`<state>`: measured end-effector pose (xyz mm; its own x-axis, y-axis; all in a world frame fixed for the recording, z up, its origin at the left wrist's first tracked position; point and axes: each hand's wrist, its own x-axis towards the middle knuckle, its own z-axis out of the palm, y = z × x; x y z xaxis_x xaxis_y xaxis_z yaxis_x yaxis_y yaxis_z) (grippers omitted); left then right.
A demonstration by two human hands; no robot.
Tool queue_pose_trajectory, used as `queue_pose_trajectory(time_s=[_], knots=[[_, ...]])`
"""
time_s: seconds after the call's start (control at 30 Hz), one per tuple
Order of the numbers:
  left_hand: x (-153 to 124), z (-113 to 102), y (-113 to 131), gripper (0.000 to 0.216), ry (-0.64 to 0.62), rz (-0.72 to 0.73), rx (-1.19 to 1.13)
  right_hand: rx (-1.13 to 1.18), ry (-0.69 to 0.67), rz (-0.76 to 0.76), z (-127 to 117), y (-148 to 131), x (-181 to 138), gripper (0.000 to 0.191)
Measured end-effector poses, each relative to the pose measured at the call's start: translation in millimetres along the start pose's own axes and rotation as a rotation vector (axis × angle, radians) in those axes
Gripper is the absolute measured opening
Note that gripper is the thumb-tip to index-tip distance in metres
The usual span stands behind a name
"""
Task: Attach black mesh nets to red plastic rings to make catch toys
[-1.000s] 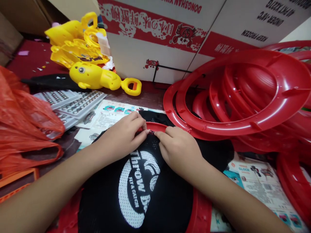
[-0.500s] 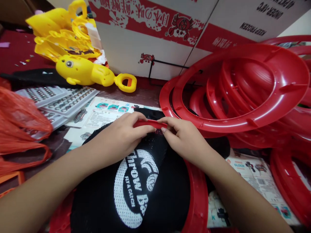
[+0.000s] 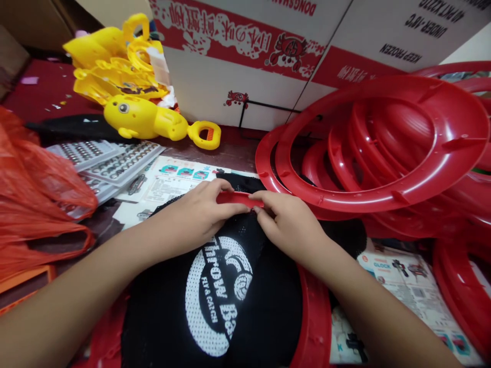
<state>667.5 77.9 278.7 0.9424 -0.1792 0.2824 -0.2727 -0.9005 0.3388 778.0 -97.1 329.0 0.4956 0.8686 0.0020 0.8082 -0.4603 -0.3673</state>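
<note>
Black mesh fabric (image 3: 268, 301) with a white "Throw Ba… FLY & CATCH" print lies over a red plastic ring (image 3: 316, 317). At its far edge, a stretch of red rim (image 3: 240, 198) shows between my hands. My left hand (image 3: 199, 209) pinches this rim from the left, thumb in front and fingers behind. From the right, my right hand (image 3: 286, 217) grips the same edge with thumb and forefinger, close to the left thumb tip. Whether the fabric's edge is also between the fingers is hard to see.
Red plastic rings (image 3: 356, 199) are piled at the right. Yellow toy parts (image 3: 146, 120) lie at the back left, near trays of small metallic round pieces (image 3: 130, 161) and an orange plastic bag (image 3: 38, 194). A white-and-red carton (image 3: 215, 76) stands behind, with printed cards (image 3: 169, 179) beneath.
The view has shifted slightly, so things on the left sit further right. Both hands keep their pinch on the rim, and more of its red surface shows between them.
</note>
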Motion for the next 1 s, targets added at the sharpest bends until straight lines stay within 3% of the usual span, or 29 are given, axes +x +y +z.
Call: queue_pose_trajectory(time_s=[0.2, 0.4, 0.6, 0.73, 0.87, 0.93, 1.0], knots=[[-3, -10, -2, 0.033, 0.012, -0.087, -0.007, -0.254, 0.073, 0.081, -12, -19, -15, 0.014], [-3, -16, -14, 0.036, 0.069, -0.239, -0.043, -0.533, -0.183, 0.011, -11, -39, -36, 0.022], [-4, -28, -11, 0.038, -0.052, -0.331, 0.001, -0.497, -0.096, 0.004, -2, -37, -32, 0.010], [-16, -40, -7, 0.044, -0.124, -0.382, 0.015, -0.201, 0.000, 0.040, -12, -28, -25, 0.013], [-27, -51, -5, 0.040, -0.239, -0.385, 0.055, 0.602, 0.026, 0.071, -15, -17, -16, 0.009], [-25, -49, -4, 0.037, -0.198, -0.374, 0.040, 0.879, -0.059, 0.110, -13, -13, -12, 0.013], [-19, -43, -1, 0.033, -0.076, -0.351, -0.027, 0.918, -0.118, 0.152, -9, -11, -11, 0.013]])
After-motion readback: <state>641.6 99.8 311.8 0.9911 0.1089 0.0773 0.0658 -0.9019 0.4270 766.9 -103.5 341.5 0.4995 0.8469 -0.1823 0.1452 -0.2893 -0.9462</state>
